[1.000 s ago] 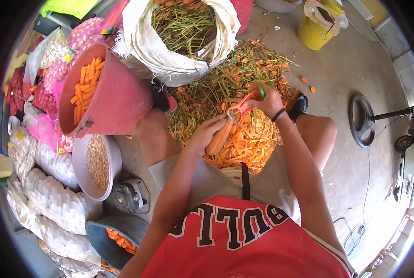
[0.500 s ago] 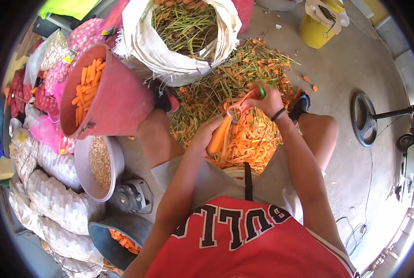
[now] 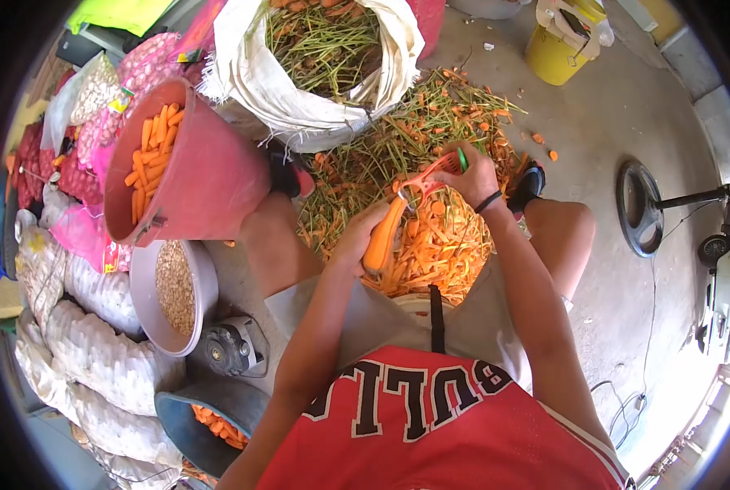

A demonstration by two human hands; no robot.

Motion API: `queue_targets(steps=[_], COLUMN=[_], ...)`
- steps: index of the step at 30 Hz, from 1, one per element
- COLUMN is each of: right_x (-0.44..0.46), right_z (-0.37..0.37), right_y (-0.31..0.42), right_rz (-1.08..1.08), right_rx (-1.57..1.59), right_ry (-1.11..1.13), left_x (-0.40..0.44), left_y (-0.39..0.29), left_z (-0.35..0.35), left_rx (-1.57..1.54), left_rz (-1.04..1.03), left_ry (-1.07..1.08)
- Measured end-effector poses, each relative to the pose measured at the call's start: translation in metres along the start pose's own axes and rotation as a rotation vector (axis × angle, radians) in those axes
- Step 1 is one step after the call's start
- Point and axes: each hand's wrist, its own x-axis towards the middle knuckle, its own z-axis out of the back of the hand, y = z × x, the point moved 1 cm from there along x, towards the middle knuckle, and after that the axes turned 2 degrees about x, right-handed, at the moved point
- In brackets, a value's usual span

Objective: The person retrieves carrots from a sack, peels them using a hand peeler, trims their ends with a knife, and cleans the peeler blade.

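Observation:
My left hand (image 3: 360,234) is closed around a bright orange carrot (image 3: 384,237), tilted with its thick end toward me. In my right hand (image 3: 474,177) is an orange-red peeler (image 3: 427,180), its head resting against the far end of the carrot. Something green shows at the right fingers. Between my legs, below both hands, lies a heap of carrot peelings (image 3: 451,253). Farther out, green stalks and carrot ends (image 3: 430,122) spread over the floor.
A white sack (image 3: 242,73) of stalks and carrots stands ahead. To the left are a red bucket (image 3: 218,171) of peeled carrots, a grey basin (image 3: 206,282), a dark tub (image 3: 177,416) with carrots and several full sacks (image 3: 104,343). A yellow bucket (image 3: 551,65) and a fan base (image 3: 636,208) stand right.
Almost nothing differs. The carrot and my left hand have shifted very slightly; the peeler stays at the carrot's far end.

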Motion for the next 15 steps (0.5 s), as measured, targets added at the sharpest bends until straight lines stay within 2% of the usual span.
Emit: queue_targets(steps=[1,3,4,7,10,12,15], right_x=[0.002,-0.007,-0.015,-0.039,-0.045,-0.030,-0.004], right_z=[0.002,-0.004,-0.009,-0.025,-0.030,-0.024,-0.001], right_y=[-0.002,0.003,0.011,0.043,0.052,0.033,0.005], right_rz=[-0.016,-0.023,-0.026,0.197,0.308,0.266,0.113], right_rx=[-0.020,0.083,0.135,0.135,-0.001,-0.014,-0.092], right_ry=[-0.046,0.004,0.032,0.122,0.219,0.165,-0.042], left_x=[0.002,0.005,0.001,0.005,0.006,0.008,-0.001], left_y=[-0.001,-0.003,-0.008,-0.007,0.001,0.003,0.000], left_z=[0.000,0.000,0.003,0.005,0.004,0.007,0.003], left_rx=[-0.008,-0.028,-0.058,-0.080,-0.123,-0.020,0.088], left_rz=[-0.034,-0.100,-0.066,-0.183,-0.128,-0.130,-0.004], left_ry=[-0.015,-0.046,-0.040,-0.101,-0.033,0.082,-0.111])
